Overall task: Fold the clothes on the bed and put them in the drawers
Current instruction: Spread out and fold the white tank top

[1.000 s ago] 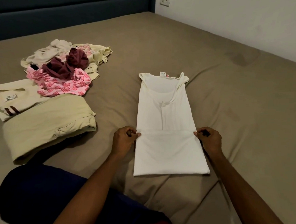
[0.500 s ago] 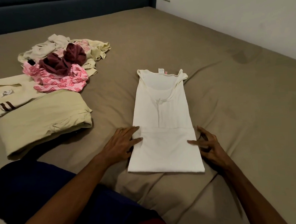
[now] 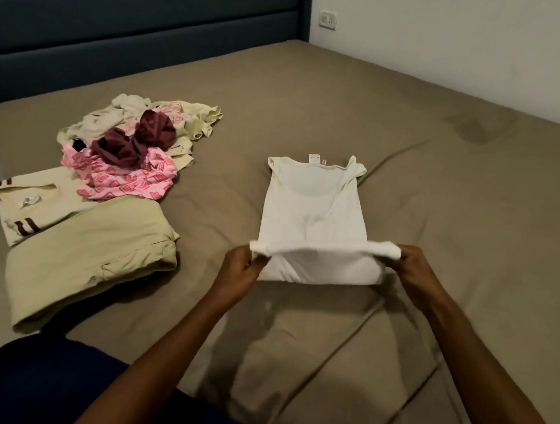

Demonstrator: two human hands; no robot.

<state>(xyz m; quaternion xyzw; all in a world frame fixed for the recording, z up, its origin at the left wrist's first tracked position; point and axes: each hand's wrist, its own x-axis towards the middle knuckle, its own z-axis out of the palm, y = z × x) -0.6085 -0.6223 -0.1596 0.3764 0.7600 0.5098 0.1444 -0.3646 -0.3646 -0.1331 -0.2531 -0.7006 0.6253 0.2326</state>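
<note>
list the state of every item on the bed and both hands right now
white tank top: partly folded, near end lifted off the bed
left hand: pinches the top's left corner
right hand: pinches the top's right corner
beige garment: folded, lying flat
cream striped shirt: folded, partly under the beige garment
clothes pile: unfolded, heaped
bed: sheet wrinkled

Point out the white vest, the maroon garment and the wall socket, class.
white vest (image 3: 311,206): head view, on its chest panel.
maroon garment (image 3: 133,142): head view, on its bunched middle.
wall socket (image 3: 328,19): head view, on its faceplate.
</note>
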